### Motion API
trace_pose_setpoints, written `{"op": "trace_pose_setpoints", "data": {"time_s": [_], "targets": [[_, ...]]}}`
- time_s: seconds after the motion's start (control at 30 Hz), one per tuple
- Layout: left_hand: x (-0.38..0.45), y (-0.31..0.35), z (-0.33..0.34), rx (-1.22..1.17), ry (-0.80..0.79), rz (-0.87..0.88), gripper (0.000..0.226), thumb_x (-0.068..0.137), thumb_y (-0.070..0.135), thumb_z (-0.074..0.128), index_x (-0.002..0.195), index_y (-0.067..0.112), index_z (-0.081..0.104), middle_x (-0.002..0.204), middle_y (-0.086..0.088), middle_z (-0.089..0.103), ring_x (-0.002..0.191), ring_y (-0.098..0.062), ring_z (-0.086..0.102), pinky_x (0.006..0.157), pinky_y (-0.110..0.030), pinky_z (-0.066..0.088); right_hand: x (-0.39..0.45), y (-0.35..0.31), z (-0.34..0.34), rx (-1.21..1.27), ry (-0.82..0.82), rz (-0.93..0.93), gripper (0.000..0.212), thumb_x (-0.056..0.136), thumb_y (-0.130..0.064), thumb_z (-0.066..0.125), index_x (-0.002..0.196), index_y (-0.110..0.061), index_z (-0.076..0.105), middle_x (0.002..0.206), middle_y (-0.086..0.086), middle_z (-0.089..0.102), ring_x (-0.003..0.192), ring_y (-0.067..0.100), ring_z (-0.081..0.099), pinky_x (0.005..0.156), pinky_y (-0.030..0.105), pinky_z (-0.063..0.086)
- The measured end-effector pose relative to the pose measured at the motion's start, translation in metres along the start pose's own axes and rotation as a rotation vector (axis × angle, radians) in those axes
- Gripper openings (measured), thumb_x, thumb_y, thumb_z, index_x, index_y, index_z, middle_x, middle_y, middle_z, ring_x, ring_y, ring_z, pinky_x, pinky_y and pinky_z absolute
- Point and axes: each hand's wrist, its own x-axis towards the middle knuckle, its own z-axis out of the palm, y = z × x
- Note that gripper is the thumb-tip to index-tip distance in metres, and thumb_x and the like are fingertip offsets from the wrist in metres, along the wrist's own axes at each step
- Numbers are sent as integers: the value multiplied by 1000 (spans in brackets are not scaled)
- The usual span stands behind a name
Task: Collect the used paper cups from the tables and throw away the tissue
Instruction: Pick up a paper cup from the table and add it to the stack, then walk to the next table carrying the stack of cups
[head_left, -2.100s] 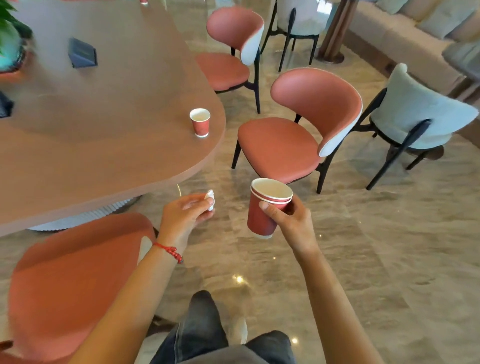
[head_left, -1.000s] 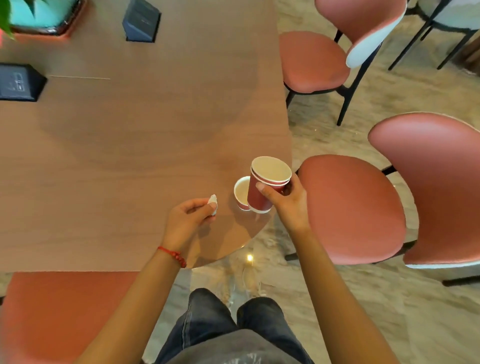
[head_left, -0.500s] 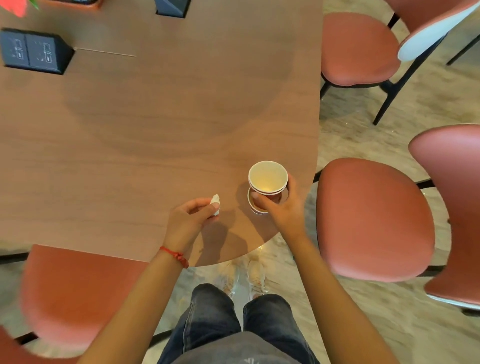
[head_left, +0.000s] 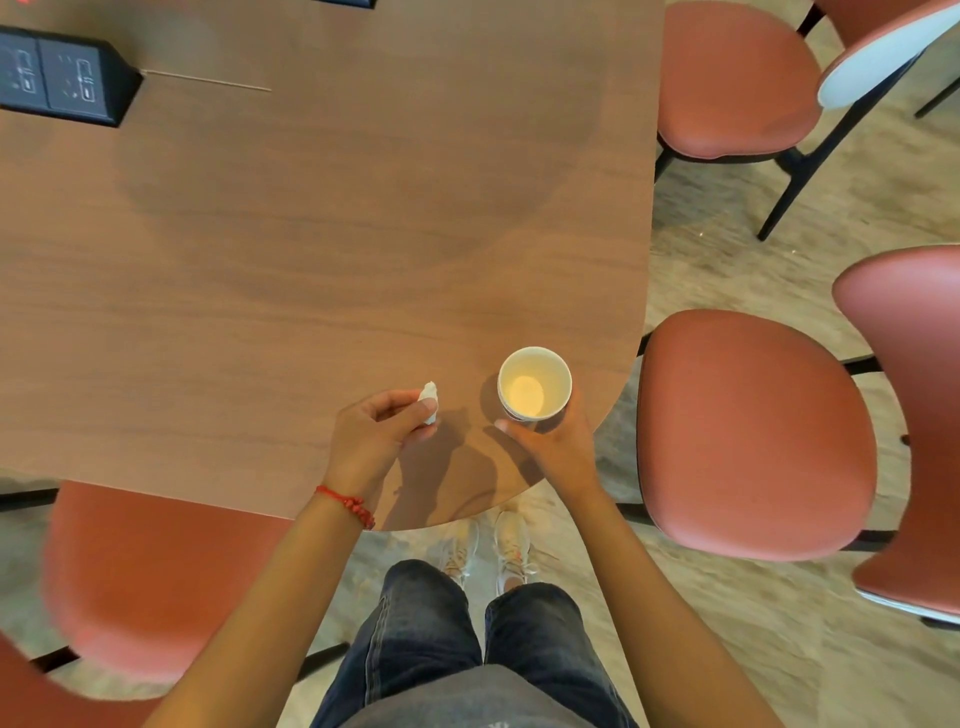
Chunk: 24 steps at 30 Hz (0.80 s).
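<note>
item: right hand (head_left: 558, 447) curled round paper cups (head_left: 535, 383) near table (head_left: 311, 234) edge, left hand (head_left: 376, 431) pinching tissue (head_left: 429, 396); risk: the cups tipping off the edge if the grip slips.

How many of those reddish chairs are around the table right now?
5, some cut off: one at top right, another's back at the top right corner, one right of the cups, one at the right edge, one at lower left.

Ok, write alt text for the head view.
Seen from above, a right hand holds paper cups on a wooden table while the left hand pinches a crumpled tissue. Red chairs surround it.
</note>
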Motion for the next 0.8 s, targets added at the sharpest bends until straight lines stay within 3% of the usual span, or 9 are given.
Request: {"op": "trace_pose_setpoints", "data": {"time_s": [0.13, 0.27, 0.4, 0.5, 0.67, 0.8], "targets": [[2, 1, -3, 5, 1, -1, 8, 77, 4, 69, 85, 6, 67, 79, -9, 67, 67, -11, 67, 68, -19, 56, 3, -4, 6, 3, 54, -3, 73, 63, -27, 86, 115, -43, 37, 120, -10, 50, 106, 2, 49, 81, 10, 40], [4, 3, -4, 14, -15, 7, 7, 78, 4, 69, 84, 6, 68, 77, -8, 68, 66, -11, 67, 67, -18, 56, 2, -11, 5, 60, 45, 11, 71, 65, -24, 84, 119, -36, 39, 122, -6, 52, 109, 5, 50, 83, 11, 42], [6, 5, -2, 26, -43, 10, 5, 77, 4, 69, 81, 7, 68, 77, -7, 68, 70, -14, 67, 67, -18, 56, -3, -23, -3, 150, 33, 18, 64, 68, -17, 82, 115, -35, 44, 112, -19, 56, 102, -11, 54, 77, 2, 43], [6, 6, 4, 54, -78, 5, 5, 78, 4, 69, 79, 9, 68, 79, -7, 68, 74, -15, 66, 66, -18, 56, -10, -30, -11, 197, 55, 39, 62, 70, -16, 81, 119, -28, 46, 110, -21, 57, 100, -6, 57, 78, 7, 48], [5, 4, 18, 104, -165, -5, 7, 78, 6, 69, 84, 8, 66, 81, -8, 67, 73, -14, 65, 69, -20, 57, -29, -35, -27, 265, 111, 54, 62, 72, -18, 79, 125, -23, 48, 117, -8, 61, 107, 6, 58, 87, 22, 51], [1, 1, 33, 157, -229, -25, 12, 78, 6, 69, 90, 4, 66, 83, -9, 67, 77, -18, 64, 67, -19, 57, -49, -33, -42, 310, 173, 49, 55, 74, -13, 77, 119, -29, 50, 110, -17, 62, 99, -6, 60, 76, 12, 50]]}}
